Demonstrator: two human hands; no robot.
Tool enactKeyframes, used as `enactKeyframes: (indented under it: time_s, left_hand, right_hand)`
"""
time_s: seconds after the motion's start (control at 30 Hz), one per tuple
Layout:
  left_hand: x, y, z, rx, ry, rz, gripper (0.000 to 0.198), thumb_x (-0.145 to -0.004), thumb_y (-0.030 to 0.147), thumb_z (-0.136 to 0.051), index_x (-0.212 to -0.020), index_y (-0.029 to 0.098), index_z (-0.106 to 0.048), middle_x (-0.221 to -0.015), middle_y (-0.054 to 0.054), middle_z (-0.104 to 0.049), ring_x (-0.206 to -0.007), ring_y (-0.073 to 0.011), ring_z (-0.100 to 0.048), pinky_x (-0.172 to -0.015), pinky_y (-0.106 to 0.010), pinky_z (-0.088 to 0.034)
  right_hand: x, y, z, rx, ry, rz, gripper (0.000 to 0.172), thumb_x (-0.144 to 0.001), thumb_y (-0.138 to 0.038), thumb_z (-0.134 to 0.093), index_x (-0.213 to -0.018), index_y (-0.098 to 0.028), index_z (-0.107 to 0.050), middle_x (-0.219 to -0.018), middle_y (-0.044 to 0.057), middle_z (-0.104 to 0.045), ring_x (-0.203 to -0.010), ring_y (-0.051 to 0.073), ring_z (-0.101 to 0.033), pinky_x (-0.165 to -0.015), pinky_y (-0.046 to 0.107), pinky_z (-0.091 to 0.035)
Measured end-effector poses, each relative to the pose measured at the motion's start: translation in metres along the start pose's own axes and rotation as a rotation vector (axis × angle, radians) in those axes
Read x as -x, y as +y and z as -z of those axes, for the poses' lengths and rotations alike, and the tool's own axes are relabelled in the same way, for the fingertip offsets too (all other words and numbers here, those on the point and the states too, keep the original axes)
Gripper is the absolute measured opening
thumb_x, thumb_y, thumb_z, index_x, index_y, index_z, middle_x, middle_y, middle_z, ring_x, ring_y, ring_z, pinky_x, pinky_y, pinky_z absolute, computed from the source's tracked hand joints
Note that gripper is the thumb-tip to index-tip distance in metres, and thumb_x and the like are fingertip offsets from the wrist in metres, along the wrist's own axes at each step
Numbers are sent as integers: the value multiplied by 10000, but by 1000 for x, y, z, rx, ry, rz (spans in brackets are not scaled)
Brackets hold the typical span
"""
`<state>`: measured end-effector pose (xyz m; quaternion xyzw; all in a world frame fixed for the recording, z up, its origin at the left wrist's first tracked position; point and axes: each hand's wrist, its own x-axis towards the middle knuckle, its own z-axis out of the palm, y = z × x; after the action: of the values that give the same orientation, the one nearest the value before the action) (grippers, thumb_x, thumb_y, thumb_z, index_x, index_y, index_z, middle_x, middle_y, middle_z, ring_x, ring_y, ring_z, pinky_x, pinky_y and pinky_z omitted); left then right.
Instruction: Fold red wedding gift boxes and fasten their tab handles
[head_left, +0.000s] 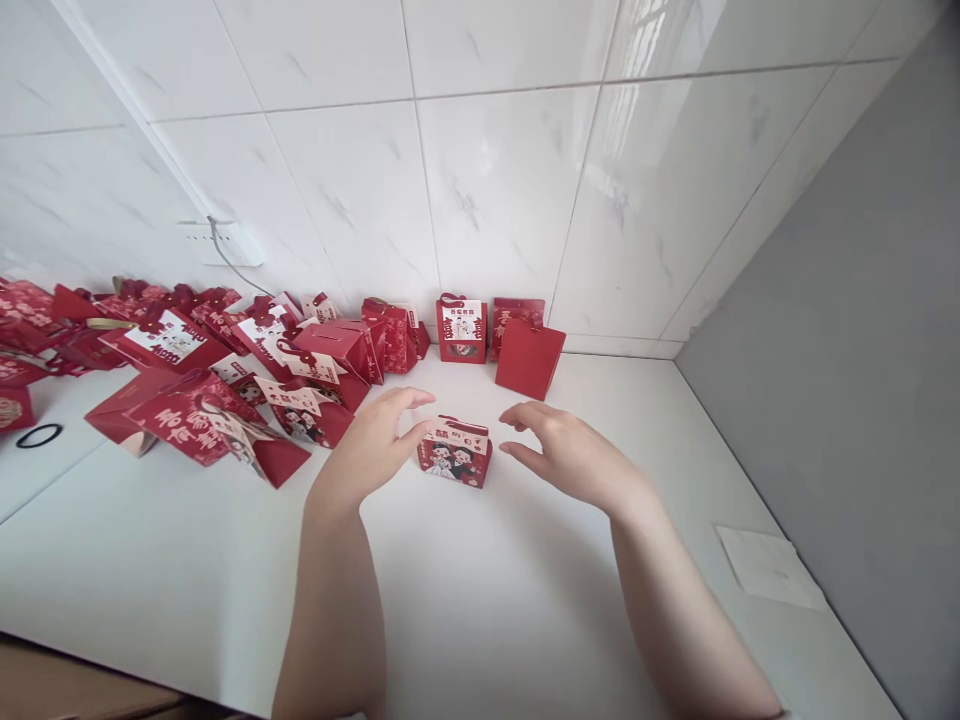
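Observation:
A small red box (pixel 454 465) with a cartoon couple and a pale printed top stands upright on the white table (pixel 465 590). To its left is my left hand (pixel 375 440), thumb and fingers apart, the thumb tip close to the box's upper left corner. My right hand (pixel 566 450) hovers on the box's right with a gap between them, its fingers curved and apart from the thumb. Neither hand holds anything.
Many red gift boxes (pixel 180 415) crowd the left side. By the tiled wall stand a box with a white label (pixel 463 332) and a plain red one (pixel 529 358). A black ring (pixel 39 436) lies far left, a white sheet (pixel 769 566) at right.

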<state>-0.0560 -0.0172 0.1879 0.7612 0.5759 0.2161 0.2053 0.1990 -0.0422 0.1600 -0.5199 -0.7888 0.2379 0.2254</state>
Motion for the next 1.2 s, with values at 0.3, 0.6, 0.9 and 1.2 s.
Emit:
enactKeyframes:
  time_s: [0.3,0.6,0.9,1.2]
  left_hand:
    - [19,9,20,72,137,53,362,-902,480,-544,-1185,280,-647,-1268,-39,-662,-1194,-260,-599,-936,-355,-499]
    - [63,3,-4,547,339,129,717,-812,481,-698,-1435,286,-400,-1427,-94,-537,-1284,-288,-549,-1002,-409,-522]
    - [127,-20,-53,1089,494,371,706,-728,573,-745,-1279,177,-551,-1259,-143,-663,-1153,-323,-646,-870,-394,-596]
    - [250,-57,55,748,999,668,416,-683,423,-830,-1036,274,-668,-1175,43,-716,-1174,-249,-617,-875,-290,-598]
  right_hand:
    - [-29,-13,-38,84,111,-25,197,-971,-255,-497,-901,-196,-671,-941,69,-719,-833,200,-663,-706,284,-451]
    - [5,-20,1,-767,332,64,289,-916,-491,-615,-873,-206,-645,-752,34,-708,-699,176,-692,-631,290,-579]
    - [16,-51,-25,-854,35,158,353,-939,-549,-548,-913,-203,-610,-931,57,-708,-712,165,-699,-557,258,-549]
    - [10,-25,-26,-693,-228,60,381,-923,-560,-562,-1045,-205,-626,-1032,82,-701,-847,183,-676,-641,269,-552]
